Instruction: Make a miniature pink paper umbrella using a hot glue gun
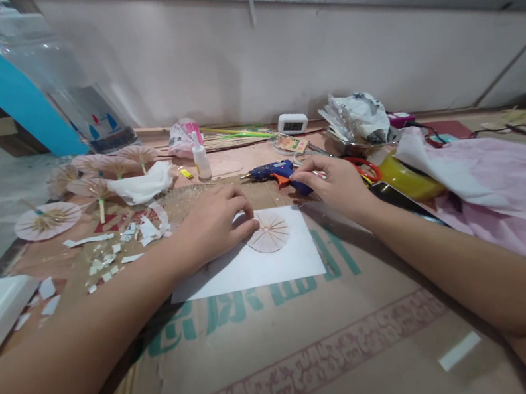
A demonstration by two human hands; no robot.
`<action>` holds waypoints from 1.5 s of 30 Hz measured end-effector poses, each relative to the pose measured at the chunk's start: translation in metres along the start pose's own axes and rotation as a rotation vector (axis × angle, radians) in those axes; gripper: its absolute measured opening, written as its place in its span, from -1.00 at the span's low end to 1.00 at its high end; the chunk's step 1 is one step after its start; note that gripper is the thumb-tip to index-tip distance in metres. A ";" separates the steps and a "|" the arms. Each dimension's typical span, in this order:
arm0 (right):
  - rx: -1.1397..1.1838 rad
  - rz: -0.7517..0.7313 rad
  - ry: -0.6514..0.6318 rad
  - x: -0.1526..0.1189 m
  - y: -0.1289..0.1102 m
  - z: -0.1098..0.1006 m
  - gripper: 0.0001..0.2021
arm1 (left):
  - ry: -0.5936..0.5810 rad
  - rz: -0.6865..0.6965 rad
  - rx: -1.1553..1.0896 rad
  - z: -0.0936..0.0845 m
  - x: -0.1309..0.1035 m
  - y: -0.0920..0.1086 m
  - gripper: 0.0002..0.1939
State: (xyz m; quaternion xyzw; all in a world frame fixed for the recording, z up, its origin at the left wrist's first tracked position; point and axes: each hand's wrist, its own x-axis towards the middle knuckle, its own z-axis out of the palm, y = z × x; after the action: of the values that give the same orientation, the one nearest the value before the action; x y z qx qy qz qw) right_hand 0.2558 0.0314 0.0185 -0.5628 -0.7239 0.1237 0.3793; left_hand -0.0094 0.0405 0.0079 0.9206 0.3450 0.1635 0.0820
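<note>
A small, round pink paper umbrella top [267, 232] with thin ribs spreading from its centre lies on a white sheet of paper [250, 270]. My left hand [220, 224] has curled fingers, with the thumb and index finger at the left edge of the umbrella top. Beyond the sheet is a blue glue gun [271, 170] with an orange trigger, its nozzle pointing left. My right hand [336, 185] is closed at the glue gun's handle, thumb and index finger pinched together; its other fingers are partly hidden.
Several finished-looking paper umbrellas [48, 221] stand at the left near paper scraps [102, 261]. A small white bottle [201, 159], thin sticks [237, 135] and a digital clock [292, 123] line the back. Pink cloth [507, 183] and red-handled scissors [368, 168] are at right. Cardboard [293, 346] covers the tabletop.
</note>
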 end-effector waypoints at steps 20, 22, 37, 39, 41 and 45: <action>0.093 0.150 0.082 0.016 0.035 0.016 -0.67 | -0.003 0.054 -0.036 -0.004 0.000 0.004 -0.73; 0.358 0.324 0.083 0.020 0.030 0.011 -0.61 | -0.054 0.090 -0.056 -0.007 0.000 0.005 -0.70; 0.844 0.450 -0.190 0.019 0.000 -0.024 -0.66 | -0.018 0.049 0.111 0.001 -0.002 0.005 -0.69; 0.804 0.360 -0.230 0.017 -0.001 -0.029 -0.61 | 0.006 0.002 0.142 0.003 -0.002 0.004 -0.68; 0.759 0.278 -0.276 0.016 -0.002 -0.036 -0.57 | 0.028 -0.042 0.154 0.003 -0.002 0.004 -0.66; 0.677 0.198 -0.405 0.013 -0.003 -0.047 -0.55 | 0.045 -0.094 0.088 0.001 -0.001 0.001 -0.66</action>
State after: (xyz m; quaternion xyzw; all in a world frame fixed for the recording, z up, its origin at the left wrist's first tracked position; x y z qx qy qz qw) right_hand 0.2852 0.0310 0.0577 -0.4375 -0.6445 0.4993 0.3793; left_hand -0.0091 0.0397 0.0069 0.9022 0.3964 0.1649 0.0409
